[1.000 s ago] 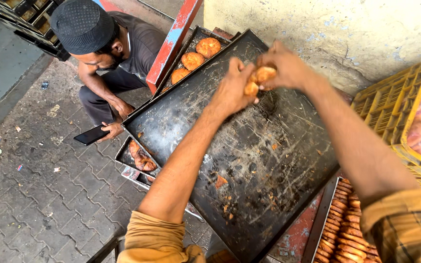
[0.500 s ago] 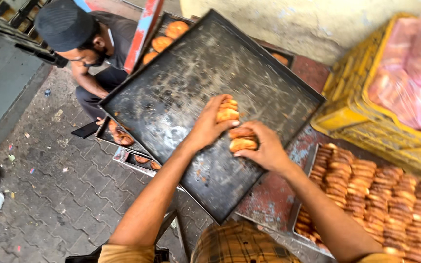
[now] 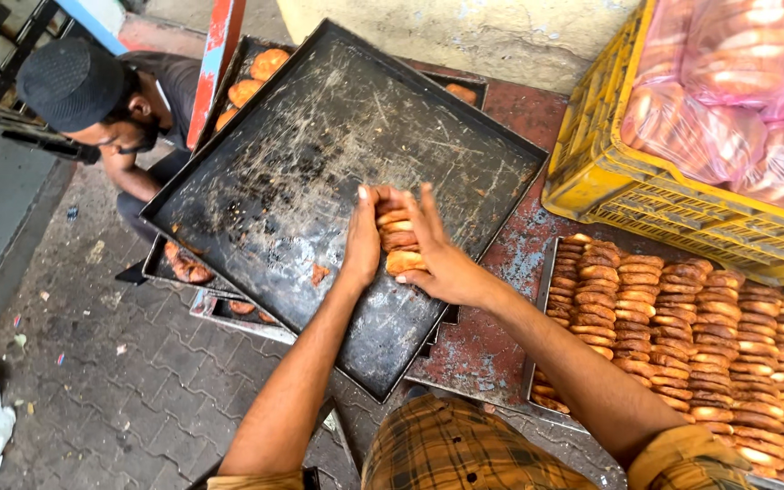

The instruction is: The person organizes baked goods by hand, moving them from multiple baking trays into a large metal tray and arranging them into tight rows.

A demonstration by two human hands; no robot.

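You have a short stack of baked golden-brown pastries [image 3: 398, 240] pressed between your two palms, four or so pieces lined edge to edge, running from 12 o'clock down to 6 o'clock. Your left hand [image 3: 362, 238] flanks the stack at its 9 o'clock side, fingers straight and pointing up; your right hand [image 3: 437, 254] closes it in from 3 o'clock, fingers spread over the top. The stack sits just above the dark, scratched baking tray [image 3: 310, 163], near the tray's 5 o'clock part. The tray lies flat, tilted like a diamond, greasy and crumb-flecked.
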